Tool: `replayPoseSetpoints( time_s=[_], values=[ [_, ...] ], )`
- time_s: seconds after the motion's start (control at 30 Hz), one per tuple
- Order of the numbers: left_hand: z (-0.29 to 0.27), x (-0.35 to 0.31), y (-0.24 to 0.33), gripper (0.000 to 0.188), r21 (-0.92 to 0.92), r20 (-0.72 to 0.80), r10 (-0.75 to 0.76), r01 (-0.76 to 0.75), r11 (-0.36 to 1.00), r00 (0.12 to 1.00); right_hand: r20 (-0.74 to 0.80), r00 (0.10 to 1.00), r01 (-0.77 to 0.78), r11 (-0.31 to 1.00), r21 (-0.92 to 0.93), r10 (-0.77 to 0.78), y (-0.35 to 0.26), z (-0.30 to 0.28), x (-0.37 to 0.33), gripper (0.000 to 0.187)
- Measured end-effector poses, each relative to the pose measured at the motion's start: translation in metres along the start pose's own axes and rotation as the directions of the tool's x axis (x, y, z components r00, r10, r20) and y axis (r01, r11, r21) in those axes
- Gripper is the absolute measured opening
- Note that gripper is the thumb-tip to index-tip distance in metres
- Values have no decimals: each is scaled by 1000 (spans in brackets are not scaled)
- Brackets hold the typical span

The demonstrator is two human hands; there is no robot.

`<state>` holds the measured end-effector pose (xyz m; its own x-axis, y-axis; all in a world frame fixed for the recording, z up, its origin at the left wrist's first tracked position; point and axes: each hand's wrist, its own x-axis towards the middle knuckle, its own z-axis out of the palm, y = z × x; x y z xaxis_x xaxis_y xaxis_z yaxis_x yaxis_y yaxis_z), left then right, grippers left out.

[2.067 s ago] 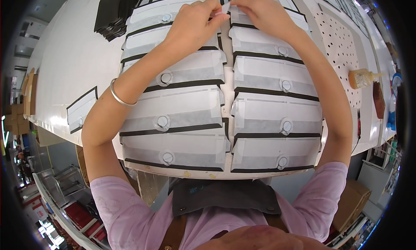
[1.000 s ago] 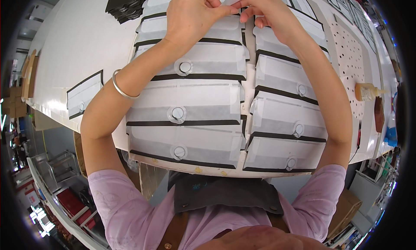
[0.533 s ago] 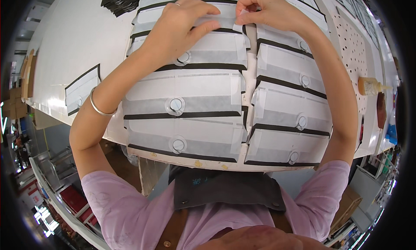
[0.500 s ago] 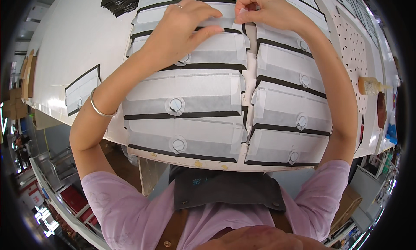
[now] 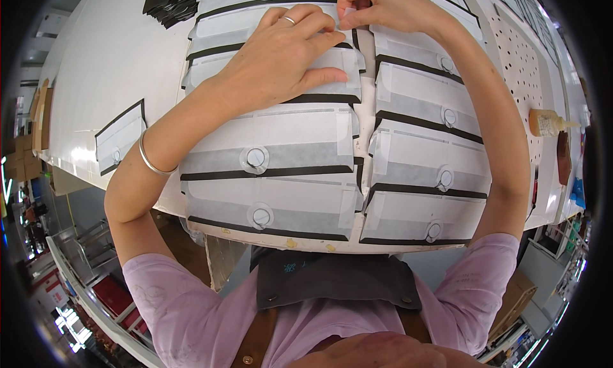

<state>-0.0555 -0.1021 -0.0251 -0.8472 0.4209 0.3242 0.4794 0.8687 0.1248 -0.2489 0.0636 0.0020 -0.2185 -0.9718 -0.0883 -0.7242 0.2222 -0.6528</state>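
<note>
Left hand presses a white pouch; right hand pinches its corner.

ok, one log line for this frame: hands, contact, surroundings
left hand: flat on white pouch | right hand: pinching pouch tab at centre seam | pouches: two overlapping columns | table: white | glue bottle: far right, untouched

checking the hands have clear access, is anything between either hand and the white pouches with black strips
Nothing visible. The left hand lies flat, directly on an upper white pouch in the left column. The right hand pinches a small white tab at the gap between the columns, touching it.
</note>
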Motion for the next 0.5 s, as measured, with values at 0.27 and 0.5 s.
replayPoseSetpoints(
  time_s=[0.27,0.5],
  values=[
    [3,0,5,59,36,-7,26,-25,999,1000,-19,1000,-10,995,104,12,10,1,7,13],
    [5,3,10,67,85,2,59,-58,995,998,-358,933,5,997,83,25,9,8,-6,17]
  ],
)
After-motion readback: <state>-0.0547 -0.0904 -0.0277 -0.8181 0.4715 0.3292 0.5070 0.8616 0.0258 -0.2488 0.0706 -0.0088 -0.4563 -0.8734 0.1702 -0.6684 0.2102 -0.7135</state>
